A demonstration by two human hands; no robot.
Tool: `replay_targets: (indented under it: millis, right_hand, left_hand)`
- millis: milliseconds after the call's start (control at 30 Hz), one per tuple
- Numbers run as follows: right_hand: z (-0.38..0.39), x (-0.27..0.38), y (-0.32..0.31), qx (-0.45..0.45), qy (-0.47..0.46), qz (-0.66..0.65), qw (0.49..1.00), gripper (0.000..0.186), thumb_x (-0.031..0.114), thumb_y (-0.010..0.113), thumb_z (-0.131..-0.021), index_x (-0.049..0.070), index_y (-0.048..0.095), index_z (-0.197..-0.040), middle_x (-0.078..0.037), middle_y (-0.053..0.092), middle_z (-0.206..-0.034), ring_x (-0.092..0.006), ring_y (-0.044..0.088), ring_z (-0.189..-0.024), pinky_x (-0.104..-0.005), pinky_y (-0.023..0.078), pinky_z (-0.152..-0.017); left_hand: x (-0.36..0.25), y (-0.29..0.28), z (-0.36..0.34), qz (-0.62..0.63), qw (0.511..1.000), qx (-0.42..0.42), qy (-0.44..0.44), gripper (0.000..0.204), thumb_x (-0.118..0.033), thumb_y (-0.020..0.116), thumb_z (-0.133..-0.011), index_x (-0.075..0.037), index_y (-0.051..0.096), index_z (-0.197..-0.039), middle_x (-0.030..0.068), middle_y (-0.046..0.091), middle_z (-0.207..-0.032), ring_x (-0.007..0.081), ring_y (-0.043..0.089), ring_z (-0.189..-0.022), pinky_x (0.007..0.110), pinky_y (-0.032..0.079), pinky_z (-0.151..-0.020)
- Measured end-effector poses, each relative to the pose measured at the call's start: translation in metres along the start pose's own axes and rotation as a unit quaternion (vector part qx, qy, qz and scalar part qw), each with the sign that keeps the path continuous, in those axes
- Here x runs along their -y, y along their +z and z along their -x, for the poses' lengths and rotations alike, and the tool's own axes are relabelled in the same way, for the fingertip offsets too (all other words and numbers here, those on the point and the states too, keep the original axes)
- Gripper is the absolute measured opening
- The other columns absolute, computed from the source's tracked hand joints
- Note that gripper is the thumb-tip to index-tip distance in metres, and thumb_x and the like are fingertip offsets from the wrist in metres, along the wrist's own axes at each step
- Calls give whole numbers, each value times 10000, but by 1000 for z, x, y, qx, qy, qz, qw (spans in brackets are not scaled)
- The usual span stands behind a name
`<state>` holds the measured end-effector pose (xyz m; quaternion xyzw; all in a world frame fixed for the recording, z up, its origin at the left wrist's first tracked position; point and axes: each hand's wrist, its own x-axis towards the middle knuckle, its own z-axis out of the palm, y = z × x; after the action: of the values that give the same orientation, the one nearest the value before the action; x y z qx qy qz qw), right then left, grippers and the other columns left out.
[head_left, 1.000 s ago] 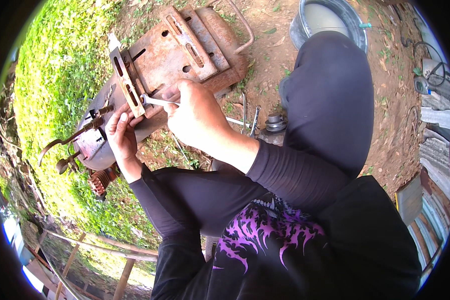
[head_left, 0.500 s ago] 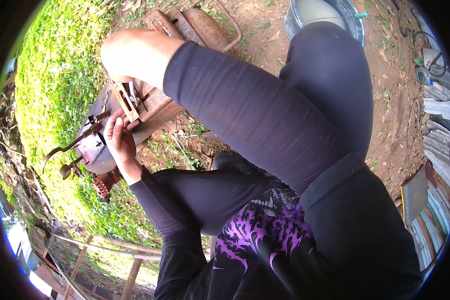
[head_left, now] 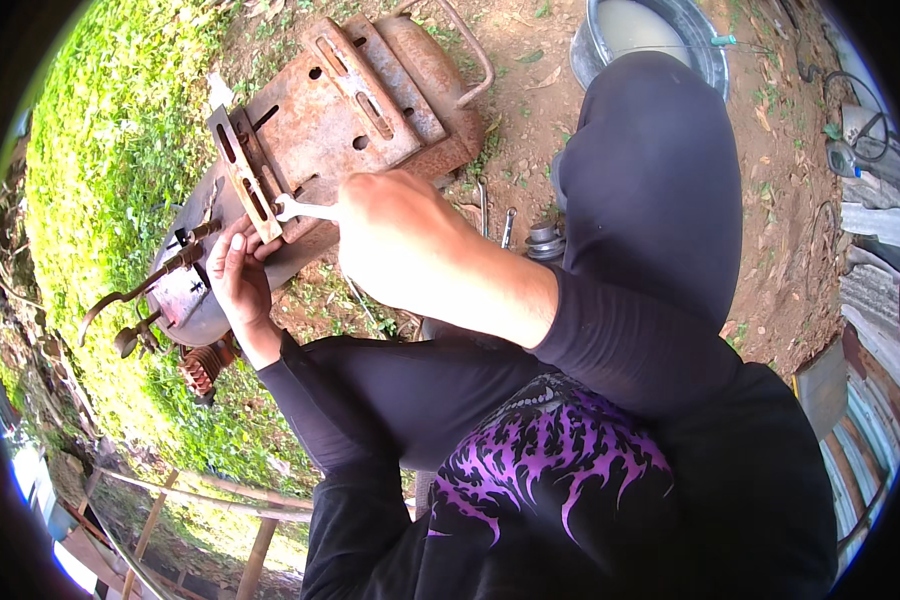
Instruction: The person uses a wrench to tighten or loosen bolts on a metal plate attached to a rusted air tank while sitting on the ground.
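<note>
A rusty metal machine base [head_left: 345, 105] with slotted plates lies on the ground in front of me. My right hand [head_left: 405, 240] is closed around a silver wrench [head_left: 302, 209], whose open end sits at the slotted upright bracket [head_left: 242, 175] on the base's near edge. My left hand [head_left: 238, 275] rests against the underside of that same edge, fingers pressed up at the bracket, just below the wrench head. Both arms wear black sleeves.
A round metal basin [head_left: 660, 35] with pale liquid stands at the top right, beyond my raised knee [head_left: 650, 150]. Loose wrenches [head_left: 495, 215] and a small metal part [head_left: 542, 240] lie on the bare soil. Grass covers the left; a curved lever [head_left: 130, 295] sticks out there.
My right hand swung up across the view half a second ago and has come back down to the bracket with the wrench. My left hand has stayed at the base's edge.
</note>
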<state>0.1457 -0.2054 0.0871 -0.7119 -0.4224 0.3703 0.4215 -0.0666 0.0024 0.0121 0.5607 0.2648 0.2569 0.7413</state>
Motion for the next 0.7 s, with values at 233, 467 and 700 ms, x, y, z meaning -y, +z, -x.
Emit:
replay_targets:
  millis: [233,467,700]
  right_hand:
    - [17,-28,65,-37,111,-129,985,107,37,542,-898,-64,544,-936,-267,621,-754,-425,657,-779,-494,506,-714]
    - [19,-35,91,-72,86,-136,984,123,91,511,-985,-29,540,-981,-239,606,-733,-435,626,-703,-509,477,-649]
    - [9,-37,93,-66,40,-125,989,140,99,504,-994,-25,546,-1044,-251,625,-760,-444,637,-715,-519,479,-650]
  left_hand:
    - [4,-14,2,-2,1000,30,1,309,-129,509,-1020,78,593,-1234,259,650,-1237,338,667,-1140,422,610,-868]
    - [1,-12,3,-17,1000,23,-12,333,-127,506,-1019,92,581,-1259,252,658,-1223,326,672,-1133,417,611,-863]
    - [-1,-11,2,-25,999,15,-21,367,-158,511,-1018,119,572,-1252,247,667,-1195,323,679,-1108,408,610,-862]
